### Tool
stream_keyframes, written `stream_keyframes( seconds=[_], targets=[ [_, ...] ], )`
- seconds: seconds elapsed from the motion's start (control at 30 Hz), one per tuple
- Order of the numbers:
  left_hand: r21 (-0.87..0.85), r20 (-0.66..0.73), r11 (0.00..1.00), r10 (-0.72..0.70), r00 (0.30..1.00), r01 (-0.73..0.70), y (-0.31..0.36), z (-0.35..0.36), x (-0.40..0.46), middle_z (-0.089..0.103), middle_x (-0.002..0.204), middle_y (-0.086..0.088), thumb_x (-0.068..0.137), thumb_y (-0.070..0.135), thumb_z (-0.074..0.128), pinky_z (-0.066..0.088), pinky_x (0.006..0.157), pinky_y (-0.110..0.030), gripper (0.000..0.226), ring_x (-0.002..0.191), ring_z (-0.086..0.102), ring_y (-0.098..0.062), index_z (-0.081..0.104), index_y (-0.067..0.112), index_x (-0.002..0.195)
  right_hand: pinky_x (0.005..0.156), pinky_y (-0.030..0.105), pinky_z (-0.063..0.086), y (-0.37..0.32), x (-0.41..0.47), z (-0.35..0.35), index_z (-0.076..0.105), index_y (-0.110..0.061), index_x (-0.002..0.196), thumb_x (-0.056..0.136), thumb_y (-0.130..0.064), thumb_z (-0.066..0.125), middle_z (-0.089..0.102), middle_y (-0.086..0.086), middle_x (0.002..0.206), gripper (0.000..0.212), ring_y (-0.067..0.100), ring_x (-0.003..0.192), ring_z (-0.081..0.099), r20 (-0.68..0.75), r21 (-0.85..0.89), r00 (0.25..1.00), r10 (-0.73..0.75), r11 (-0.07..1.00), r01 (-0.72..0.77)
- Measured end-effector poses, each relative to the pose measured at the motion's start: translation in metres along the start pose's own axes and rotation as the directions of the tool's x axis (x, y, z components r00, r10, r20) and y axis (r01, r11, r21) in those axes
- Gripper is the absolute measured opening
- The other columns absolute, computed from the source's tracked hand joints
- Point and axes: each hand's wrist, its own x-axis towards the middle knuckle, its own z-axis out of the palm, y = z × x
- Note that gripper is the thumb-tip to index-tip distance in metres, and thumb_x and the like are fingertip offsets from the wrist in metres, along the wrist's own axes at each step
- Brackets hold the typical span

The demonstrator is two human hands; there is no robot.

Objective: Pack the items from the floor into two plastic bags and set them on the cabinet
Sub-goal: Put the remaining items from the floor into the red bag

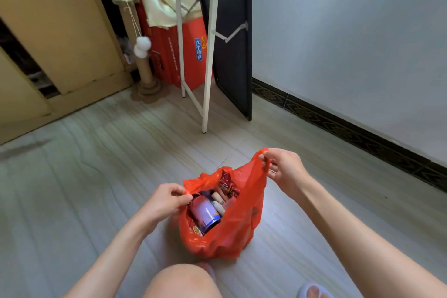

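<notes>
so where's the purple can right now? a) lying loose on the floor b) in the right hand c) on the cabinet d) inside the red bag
d: the purple can shows through the open mouth of the red bag, which the left hand and the right hand hold by its handles.

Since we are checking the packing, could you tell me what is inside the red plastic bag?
Inside the red plastic bag lie a purple can, a dark red snack packet and a pale tube-like item. Anything deeper is covered by these and the bag's walls.
</notes>
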Motion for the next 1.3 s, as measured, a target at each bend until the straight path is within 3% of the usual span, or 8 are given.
stream_keyframes(
  seconds=[0.07,0.23,0.37,0.47,0.63,0.9,1.03,1.3],
  targets=[
    [-0.002,0.025,0.998,-0.055,0.998,0.055,0.002,-0.004,0.005,0.047,0.06,-0.006,0.084,0.002,0.062,0.039,0.055,-0.026,0.011,0.047,0.044,-0.011,0.053,0.008,0.084,0.057,0.023,0.041,-0.005,0.004,0.007,0.063,-0.001,0.081,0.085,0.01,0.042,0.061,0.007,0.07,0.024,0.013,0.057,0.048,0.05,-0.008,0.999,-0.008,1.0,0.008],
    [0.175,0.072,0.968,-0.197,0.978,0.182,0.009,-0.015,0.032,0.057,0.072,-0.005,0.082,0.014,0.067,0.045,0.055,-0.021,0.069,0.058,0.05,-0.013,0.028,0.012,0.139,0.046,0.022,0.044,0.018,0.008,0.013,0.035,-0.016,0.139,0.092,0.009,0.038,0.059,0.009,0.084,0.053,0.016,0.06,0.048,0.263,-0.091,0.964,0.033,0.996,-0.009],
    [0.374,0.079,0.915,-0.194,0.978,0.152,0.013,-0.015,0.048,0.046,0.043,0.006,0.081,0.022,0.068,0.03,0.04,-0.015,0.018,0.034,0.037,-0.006,0.066,0.011,0.095,0.045,0.021,0.039,0.021,0.005,0.012,0.041,-0.009,0.13,0.09,0.011,0.039,0.064,0.012,0.083,0.044,0.015,0.057,0.051,0.278,-0.135,0.96,0.031,0.991,0.007],
    [0.444,0.054,0.879,-0.222,0.974,0.175,0.014,-0.015,0.048,0.045,0.053,-0.002,0.08,0.015,0.063,0.027,0.042,-0.018,0.013,0.043,0.038,-0.013,0.056,0.012,0.07,0.045,0.019,0.036,0.016,-0.003,0.01,0.059,0.001,0.089,0.089,0.01,0.04,0.065,0.013,0.08,0.021,0.012,0.054,0.05,0.265,-0.257,0.964,0.039,0.966,0.032],
    [0.333,0.186,0.92,-0.28,0.942,0.208,0.016,-0.008,0.028,0.046,0.044,0.003,0.081,0.005,0.044,0.026,0.039,-0.014,0.018,0.037,0.032,-0.008,0.057,0.018,0.079,0.049,0.022,0.037,0.008,-0.017,0.007,0.055,0.01,0.106,0.089,0.012,0.042,0.063,0.01,0.074,0.022,0.013,0.059,0.053,0.227,-0.254,0.963,0.147,0.963,-0.087],
    [0.047,-0.065,0.988,0.15,0.987,-0.147,0.045,-0.027,-0.002,0.056,0.066,0.003,0.082,0.018,0.069,0.032,0.041,-0.006,0.011,0.043,0.047,0.007,0.063,0.012,0.074,0.04,0.017,0.034,-0.027,-0.036,0.009,0.057,0.016,0.104,0.085,0.014,0.041,0.062,0.012,0.072,0.025,0.012,0.054,0.046,0.171,-0.293,0.981,0.092,0.955,-0.039],
    [-0.08,-0.091,0.965,0.244,0.965,-0.252,0.057,-0.027,-0.011,0.065,0.075,-0.009,0.085,0.022,0.064,0.042,0.074,-0.022,0.026,0.072,0.056,-0.01,0.069,-0.001,0.074,0.04,0.019,0.032,-0.043,-0.029,0.006,0.055,0.015,0.107,0.084,0.017,0.038,0.062,0.014,0.075,0.028,0.013,0.052,0.044,0.113,-0.191,0.993,-0.019,0.981,0.041],
    [0.064,0.272,0.971,-0.239,0.932,0.23,0.056,-0.023,0.017,0.061,0.06,-0.002,0.088,0.031,0.06,0.051,0.054,-0.021,0.027,0.05,0.056,-0.01,0.067,0.005,0.083,0.056,0.022,0.04,-0.054,0.031,-0.012,0.05,-0.019,0.128,0.091,0.003,0.046,0.068,0.003,0.083,0.044,0.013,0.062,0.048,0.386,-0.421,0.912,0.137,0.906,0.042]
  ],
)
